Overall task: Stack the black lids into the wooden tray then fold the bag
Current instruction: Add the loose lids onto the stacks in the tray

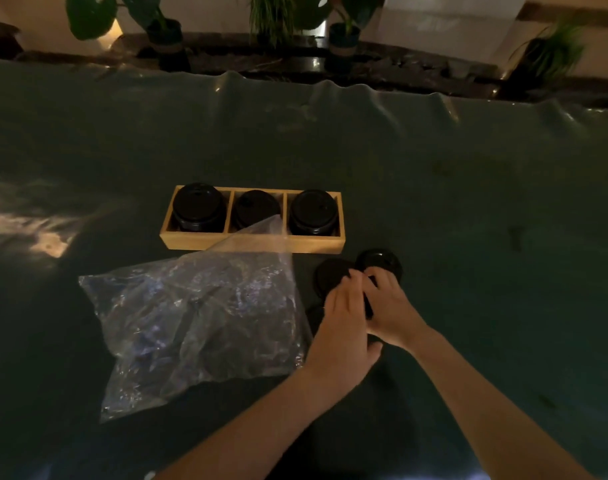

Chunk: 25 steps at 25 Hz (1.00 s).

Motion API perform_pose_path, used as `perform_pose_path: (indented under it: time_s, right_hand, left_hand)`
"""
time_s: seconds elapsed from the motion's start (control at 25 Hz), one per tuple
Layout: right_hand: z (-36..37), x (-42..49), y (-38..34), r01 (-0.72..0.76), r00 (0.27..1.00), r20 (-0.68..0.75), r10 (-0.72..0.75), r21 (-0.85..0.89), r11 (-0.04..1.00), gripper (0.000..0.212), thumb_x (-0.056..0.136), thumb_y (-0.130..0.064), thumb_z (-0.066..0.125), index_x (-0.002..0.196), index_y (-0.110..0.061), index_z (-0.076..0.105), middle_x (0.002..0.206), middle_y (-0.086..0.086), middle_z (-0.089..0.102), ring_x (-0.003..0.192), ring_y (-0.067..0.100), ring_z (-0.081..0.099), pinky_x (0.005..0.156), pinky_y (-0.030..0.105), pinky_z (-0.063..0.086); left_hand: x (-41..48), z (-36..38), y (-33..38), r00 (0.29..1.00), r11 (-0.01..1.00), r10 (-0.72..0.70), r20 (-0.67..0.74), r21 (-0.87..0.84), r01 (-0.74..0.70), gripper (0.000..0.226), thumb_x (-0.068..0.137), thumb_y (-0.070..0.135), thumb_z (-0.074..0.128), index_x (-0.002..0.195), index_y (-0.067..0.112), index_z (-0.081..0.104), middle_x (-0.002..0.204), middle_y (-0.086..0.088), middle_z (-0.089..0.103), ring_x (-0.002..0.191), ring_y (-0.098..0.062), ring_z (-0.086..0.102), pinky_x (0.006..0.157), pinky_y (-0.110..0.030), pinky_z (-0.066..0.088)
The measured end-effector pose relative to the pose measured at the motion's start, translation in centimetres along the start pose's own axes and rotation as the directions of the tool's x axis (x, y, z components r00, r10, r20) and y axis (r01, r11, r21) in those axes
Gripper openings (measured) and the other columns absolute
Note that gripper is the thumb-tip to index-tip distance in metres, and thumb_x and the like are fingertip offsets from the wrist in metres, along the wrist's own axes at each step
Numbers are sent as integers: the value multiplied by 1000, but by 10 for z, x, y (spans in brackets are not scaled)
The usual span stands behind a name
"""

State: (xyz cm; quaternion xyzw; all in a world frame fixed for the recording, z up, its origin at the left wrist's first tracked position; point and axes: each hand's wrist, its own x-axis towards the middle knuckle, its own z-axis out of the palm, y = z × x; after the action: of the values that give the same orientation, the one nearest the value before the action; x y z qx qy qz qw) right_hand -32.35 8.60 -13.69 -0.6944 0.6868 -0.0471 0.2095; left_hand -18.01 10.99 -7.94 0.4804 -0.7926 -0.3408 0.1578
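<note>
Head view: crinkled clear plastic bag [205, 327] overlaps my wooden three-slot tray [252, 244]; left hand [345, 327] and right hand [389, 306] curl together around loose black round lids [332, 273].

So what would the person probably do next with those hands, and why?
Probably gather the loose black lids into one stack and lift it toward the wooden tray. Both the left hand and right hand are bunched over lids on the cloth beside the plastic bag, and all three compartments already hold stacks.
</note>
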Motion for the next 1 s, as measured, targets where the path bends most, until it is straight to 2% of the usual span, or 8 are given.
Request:
perform_pose_path:
  time_s: [0.12,0.2,0.28,0.4,0.52,0.64,0.84,1.0]
  right_hand:
    - [3,8,-6,32,999,-37,-29,65,997,92,71,-38,75,145,-15,25,139,9,32,130,26,25,109,38,27]
    - [4,8,-4,52,997,-53,-48,77,996,93,71,-37,75,145,-14,24,138,10,32,129,26,25,108,36,28]
    - [4,7,-1,63,995,-77,-58,63,996,92,71,-38,74,145,-15,25,137,10,34,128,26,27,107,37,29]
    - [-8,4,10,64,987,-156,-38,162,985,91,70,-39,75,144,-17,27,133,8,35,125,23,28,107,34,27]
    - [-26,11,31,-17,961,-264,80,235,972,89,71,-39,75,144,-20,27,131,6,34,123,21,27,105,33,28]
    - [-29,21,42,-112,970,-193,150,194,975,87,75,-36,74,145,-18,26,135,10,33,127,27,30,108,41,33]
    - [-9,31,47,-160,981,-78,176,176,971,84,82,-28,70,148,-19,19,149,13,20,137,32,24,111,45,32]
    - [-1,37,49,-160,980,-83,181,211,964,86,81,-26,70,148,-22,16,156,13,12,143,31,12,114,46,25]
  left_hand:
    - [8,20,-44,977,931,-212,40,314,189,111,75,41,71,144,9,-10,153,-17,11,141,-31,9,115,-40,12]
    - [7,29,-58,964,874,-259,63,440,206,111,75,46,70,144,10,-9,150,-19,18,137,-34,17,112,-43,19]
    - [7,30,-66,970,856,-236,62,485,177,107,76,47,68,144,11,-7,144,-17,29,130,-32,26,107,-42,27]
    - [13,20,-67,978,896,-204,53,413,164,107,72,50,69,144,14,-2,137,-12,37,125,-29,31,104,-40,30]
    - [23,2,-64,988,928,-131,-81,340,151,106,69,52,71,144,14,7,137,-11,38,125,-29,32,104,-41,31]
    - [50,-4,-58,978,930,-86,-189,337,146,97,70,51,71,141,10,17,137,-12,39,124,-31,34,103,-42,33]
    - [89,21,-65,983,940,-148,-111,293,174,89,71,42,75,137,9,25,140,-10,37,128,-30,31,104,-42,32]
    - [93,34,-83,981,947,-111,-156,282,152,86,68,44,76,134,14,31,138,-8,40,125,-28,32,102,-43,31]
